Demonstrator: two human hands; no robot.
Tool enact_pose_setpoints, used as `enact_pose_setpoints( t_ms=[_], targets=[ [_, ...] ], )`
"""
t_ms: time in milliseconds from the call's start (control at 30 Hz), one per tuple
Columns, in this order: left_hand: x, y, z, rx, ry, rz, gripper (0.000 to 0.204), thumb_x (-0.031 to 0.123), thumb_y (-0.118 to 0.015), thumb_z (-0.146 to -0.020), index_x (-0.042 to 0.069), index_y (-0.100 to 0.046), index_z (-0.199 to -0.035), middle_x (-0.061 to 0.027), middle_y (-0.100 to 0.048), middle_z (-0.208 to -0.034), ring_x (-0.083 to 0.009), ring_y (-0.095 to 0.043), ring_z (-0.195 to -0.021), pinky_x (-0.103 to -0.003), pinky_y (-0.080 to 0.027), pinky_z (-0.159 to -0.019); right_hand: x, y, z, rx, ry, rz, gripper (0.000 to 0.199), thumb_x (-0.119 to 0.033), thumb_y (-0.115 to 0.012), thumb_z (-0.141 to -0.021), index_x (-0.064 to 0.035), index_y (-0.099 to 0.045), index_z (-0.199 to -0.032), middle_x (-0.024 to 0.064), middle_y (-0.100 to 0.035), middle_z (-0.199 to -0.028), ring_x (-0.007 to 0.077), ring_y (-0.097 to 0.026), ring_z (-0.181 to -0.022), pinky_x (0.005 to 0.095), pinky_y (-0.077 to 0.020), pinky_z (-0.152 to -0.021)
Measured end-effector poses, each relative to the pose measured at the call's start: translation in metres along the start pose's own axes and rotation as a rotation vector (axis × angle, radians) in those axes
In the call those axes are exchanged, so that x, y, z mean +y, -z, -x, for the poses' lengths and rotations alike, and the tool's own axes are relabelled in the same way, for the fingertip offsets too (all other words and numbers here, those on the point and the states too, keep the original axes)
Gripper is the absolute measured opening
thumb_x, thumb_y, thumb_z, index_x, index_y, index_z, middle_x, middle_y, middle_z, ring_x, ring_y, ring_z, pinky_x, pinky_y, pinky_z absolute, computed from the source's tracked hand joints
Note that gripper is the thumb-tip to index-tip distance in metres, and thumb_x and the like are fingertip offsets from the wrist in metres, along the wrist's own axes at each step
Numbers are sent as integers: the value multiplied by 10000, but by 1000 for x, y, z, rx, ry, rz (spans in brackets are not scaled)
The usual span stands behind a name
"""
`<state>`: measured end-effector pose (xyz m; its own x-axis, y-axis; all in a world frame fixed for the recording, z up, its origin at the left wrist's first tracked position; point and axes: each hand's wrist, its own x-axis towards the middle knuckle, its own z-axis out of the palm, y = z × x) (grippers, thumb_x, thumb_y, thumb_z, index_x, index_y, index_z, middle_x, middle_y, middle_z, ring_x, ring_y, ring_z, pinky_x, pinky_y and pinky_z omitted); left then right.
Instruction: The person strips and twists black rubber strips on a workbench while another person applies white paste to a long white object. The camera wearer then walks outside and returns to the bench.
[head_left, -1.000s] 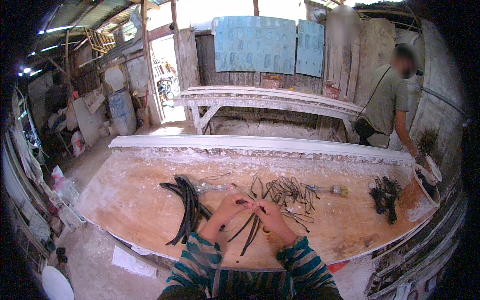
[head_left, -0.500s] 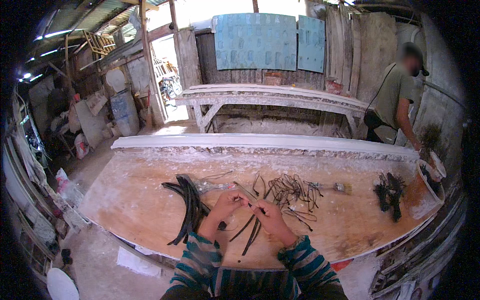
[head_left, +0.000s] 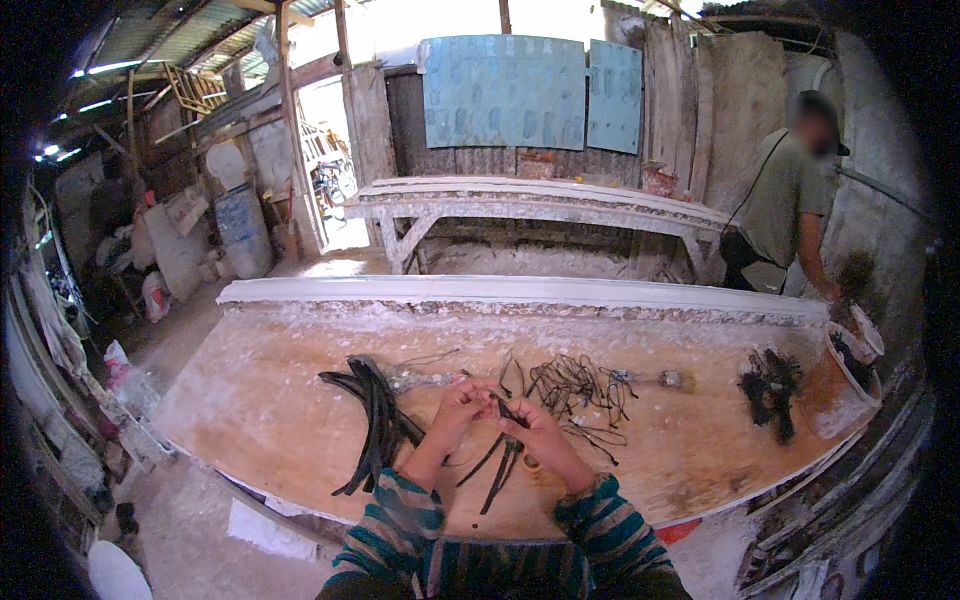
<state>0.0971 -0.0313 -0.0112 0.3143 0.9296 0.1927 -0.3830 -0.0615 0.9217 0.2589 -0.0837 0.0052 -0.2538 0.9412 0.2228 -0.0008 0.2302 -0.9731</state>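
Both hands are together over the wooden table, fingertips almost meeting. My right hand (head_left: 532,428) is closed on a short black strip (head_left: 508,410) that looks like rubber. Fingers pinched, my left hand (head_left: 460,415) meets it from the other side; what it holds is too small to make out. Below the hands lie several loose thin black strips (head_left: 502,478). A thick bundle of curved black strips (head_left: 368,430) rests left of my left hand. Beyond my right hand spreads a tangle of dark cords (head_left: 572,385).
A paintbrush (head_left: 672,379) lies right of the cords. Farther right are black fibrous clumps (head_left: 770,390) and a tilted, whitened bucket (head_left: 843,390). A long white moulding (head_left: 500,290) lines the table's far edge. Another person (head_left: 785,200) bends at the far right; a white bench (head_left: 540,200) stands behind.
My hands stay close together, with small finger movements around the black piece, which shows more now at my right fingers. The view has shifted slightly. The other person stays by the bucket.
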Motion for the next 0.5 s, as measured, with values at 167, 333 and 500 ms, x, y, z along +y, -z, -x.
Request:
enact_pose_setpoints(
  t_ms=[167,333,500],
  targets=[
    [-11,2,-6,-243,-51,-46,307,73,-604,-805,29,-490,-1087,5,-559,-840,-89,-543,-764,-215,-442,-695,19,10,-9,140,-27,-100,103,-104,-592,-827,-43,-516,-862,-21,-516,-707,76,-492,-627,203,-403,-556],
    [-12,-21,6,-326,-6,-138,346,56,-621,-778,53,-482,-1094,-7,-569,-909,-129,-548,-850,-265,-458,-755,4,6,-7,240,-121,-421,113,-97,-613,-811,-35,-534,-864,17,-565,-743,118,-555,-674,241,-463,-612],
    [-9,-19,6,-292,5,-143,323,51,-607,-789,53,-482,-1087,-13,-566,-934,-122,-538,-889,-249,-437,-793,27,14,-11,291,-186,-370,93,-90,-601,-817,-55,-529,-865,26,-552,-741,123,-555,-674,240,-470,-613]
  ],
)
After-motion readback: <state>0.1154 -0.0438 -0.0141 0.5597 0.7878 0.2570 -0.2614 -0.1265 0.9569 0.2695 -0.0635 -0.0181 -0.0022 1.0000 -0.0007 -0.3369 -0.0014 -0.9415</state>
